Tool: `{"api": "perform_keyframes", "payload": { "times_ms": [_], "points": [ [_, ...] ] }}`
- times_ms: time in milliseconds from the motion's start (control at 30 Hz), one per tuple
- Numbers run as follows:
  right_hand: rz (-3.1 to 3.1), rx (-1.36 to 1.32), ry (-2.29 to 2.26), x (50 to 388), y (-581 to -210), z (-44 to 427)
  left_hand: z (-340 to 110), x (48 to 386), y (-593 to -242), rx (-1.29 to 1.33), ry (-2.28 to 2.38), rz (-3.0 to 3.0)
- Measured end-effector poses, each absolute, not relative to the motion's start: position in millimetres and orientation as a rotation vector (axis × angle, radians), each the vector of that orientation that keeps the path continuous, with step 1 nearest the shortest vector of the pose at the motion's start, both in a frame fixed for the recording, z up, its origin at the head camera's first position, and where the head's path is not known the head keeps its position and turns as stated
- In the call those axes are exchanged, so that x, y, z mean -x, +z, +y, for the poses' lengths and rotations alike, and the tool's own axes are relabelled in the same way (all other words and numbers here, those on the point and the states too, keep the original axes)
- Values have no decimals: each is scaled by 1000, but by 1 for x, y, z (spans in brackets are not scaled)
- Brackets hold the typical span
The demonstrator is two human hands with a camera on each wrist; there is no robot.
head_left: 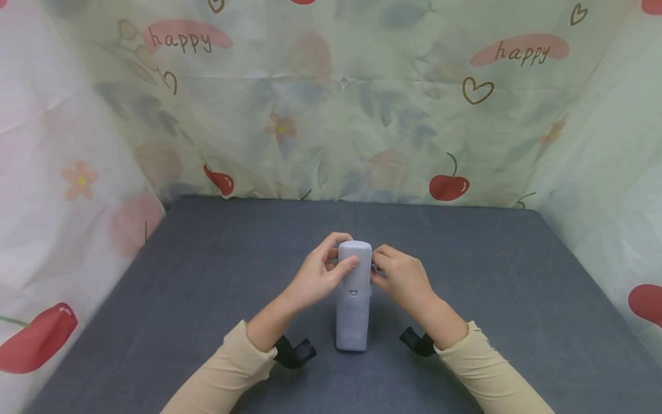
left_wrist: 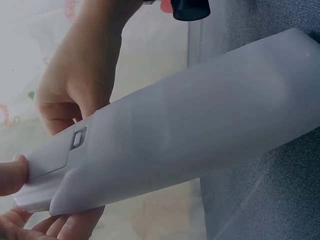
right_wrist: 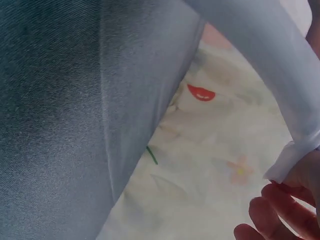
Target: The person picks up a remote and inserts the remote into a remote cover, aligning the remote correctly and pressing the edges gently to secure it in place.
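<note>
A pale remote control is held up over the dark table with its latched back towards me. A smooth, translucent whitish sleeve covers its lower part. In the left wrist view the sleeve's edge runs just beside the battery cover latch. My left hand grips the top end, thumb on the back and fingers round the far side. At its right side my right hand has bent fingers and pinches a lifted flap of the sleeve. The remote's front is hidden.
The dark grey cloth-covered table stretches out on both sides. A patterned curtain with cherries and flowers closes off the back and sides. Black straps hang at both wrists, near the cream sleeve cuffs.
</note>
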State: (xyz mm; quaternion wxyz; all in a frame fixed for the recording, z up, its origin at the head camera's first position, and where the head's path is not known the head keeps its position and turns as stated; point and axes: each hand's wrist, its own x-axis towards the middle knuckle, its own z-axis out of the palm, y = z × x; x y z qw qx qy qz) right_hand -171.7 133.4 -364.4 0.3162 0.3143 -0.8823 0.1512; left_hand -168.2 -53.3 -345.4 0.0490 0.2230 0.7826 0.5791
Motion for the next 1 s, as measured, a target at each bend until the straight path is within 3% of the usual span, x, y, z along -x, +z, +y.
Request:
{"api": "perform_keyframes", "payload": {
  "times_ms": [433, 1000],
  "points": [
    [-2342, -732, 805, 177, -365, 138, -50, 167, -344, -664, 1738, 2417],
    [-2115, -706, 902, 181, -358, 137, -42, 163, -337, -707, 1545, 2675]
  ]
}}
